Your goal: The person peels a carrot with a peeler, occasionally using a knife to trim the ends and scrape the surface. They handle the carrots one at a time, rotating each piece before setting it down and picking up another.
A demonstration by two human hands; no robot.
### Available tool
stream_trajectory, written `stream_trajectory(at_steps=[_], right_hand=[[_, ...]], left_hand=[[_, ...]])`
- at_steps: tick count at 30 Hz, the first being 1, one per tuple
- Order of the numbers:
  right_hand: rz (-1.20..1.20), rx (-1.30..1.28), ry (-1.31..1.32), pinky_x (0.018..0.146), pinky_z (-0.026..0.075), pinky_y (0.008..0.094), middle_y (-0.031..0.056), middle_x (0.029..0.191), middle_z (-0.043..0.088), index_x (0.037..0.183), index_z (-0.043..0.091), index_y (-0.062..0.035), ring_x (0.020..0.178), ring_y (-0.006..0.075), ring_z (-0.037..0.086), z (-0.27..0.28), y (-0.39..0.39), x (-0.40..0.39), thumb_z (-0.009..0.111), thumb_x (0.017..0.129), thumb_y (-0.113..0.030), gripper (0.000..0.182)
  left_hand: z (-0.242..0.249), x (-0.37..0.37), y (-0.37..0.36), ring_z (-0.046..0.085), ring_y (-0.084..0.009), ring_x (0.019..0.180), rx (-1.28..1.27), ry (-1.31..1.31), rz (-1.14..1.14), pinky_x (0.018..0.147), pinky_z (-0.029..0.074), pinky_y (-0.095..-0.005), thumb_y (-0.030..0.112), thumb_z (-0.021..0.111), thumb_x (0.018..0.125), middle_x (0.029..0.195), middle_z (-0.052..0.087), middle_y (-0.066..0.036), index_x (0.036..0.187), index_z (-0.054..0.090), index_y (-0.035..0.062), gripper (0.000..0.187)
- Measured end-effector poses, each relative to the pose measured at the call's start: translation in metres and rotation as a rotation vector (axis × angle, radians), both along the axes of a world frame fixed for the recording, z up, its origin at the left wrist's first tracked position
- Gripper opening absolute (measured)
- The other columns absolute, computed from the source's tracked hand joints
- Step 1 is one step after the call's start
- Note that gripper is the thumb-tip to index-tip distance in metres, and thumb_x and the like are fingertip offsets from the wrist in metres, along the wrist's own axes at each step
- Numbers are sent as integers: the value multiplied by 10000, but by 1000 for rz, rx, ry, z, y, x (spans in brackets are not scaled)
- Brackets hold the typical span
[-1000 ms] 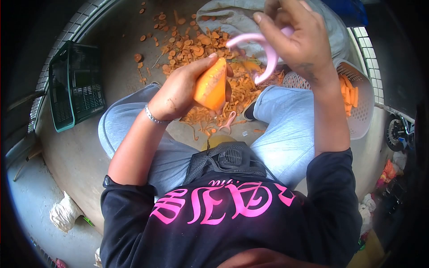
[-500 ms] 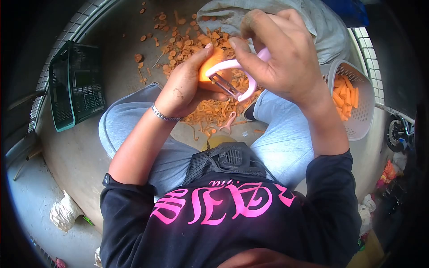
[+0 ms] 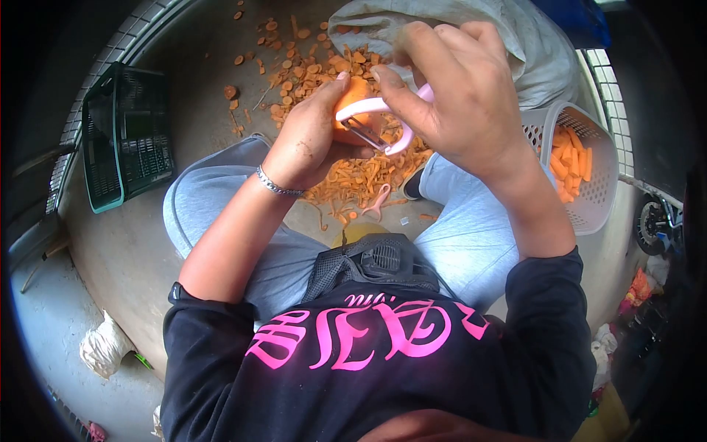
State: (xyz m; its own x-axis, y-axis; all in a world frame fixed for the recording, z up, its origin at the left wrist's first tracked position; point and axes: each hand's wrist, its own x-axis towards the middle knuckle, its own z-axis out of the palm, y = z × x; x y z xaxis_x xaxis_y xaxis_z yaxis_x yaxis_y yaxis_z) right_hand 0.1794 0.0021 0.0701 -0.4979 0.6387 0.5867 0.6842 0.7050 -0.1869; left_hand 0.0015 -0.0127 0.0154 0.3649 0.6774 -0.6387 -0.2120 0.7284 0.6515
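The left hand (image 3: 309,140) clamps its fingers around the carrot (image 3: 352,96), held above the far peel pile (image 3: 353,177) so scraps drop there, while the right hand (image 3: 456,96) grips the pink peeler (image 3: 372,121), fingers closed, blade on the carrot.

The person wears a black long-sleeved shirt (image 3: 383,368) with pink gothic lettering (image 3: 361,331) across the chest, its sleeves pushed up, light grey-blue trousers (image 3: 471,236), and a silver chain bracelet (image 3: 274,186) on the left wrist.
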Motion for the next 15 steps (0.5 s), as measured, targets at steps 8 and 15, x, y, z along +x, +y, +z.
stream_trajectory(at_steps=[8,15], right_hand=[[11,-30,-33,702,381,328,1,685,577,836,566,-89,616,189,548,2,1,2,719,775,-172,185],[134,118,226,639,343,327,44,647,533,845,575,-37,551,221,501,-11,19,9,702,754,-105,170]], left_hand=[[0,2,1,674,-198,834,33,65,22,628,568,-290,420,437,986,996,657,-102,1189,567,34,456],[9,0,2,625,-179,687,84,27,22,549,520,-303,392,473,973,818,618,-79,1047,572,57,358]])
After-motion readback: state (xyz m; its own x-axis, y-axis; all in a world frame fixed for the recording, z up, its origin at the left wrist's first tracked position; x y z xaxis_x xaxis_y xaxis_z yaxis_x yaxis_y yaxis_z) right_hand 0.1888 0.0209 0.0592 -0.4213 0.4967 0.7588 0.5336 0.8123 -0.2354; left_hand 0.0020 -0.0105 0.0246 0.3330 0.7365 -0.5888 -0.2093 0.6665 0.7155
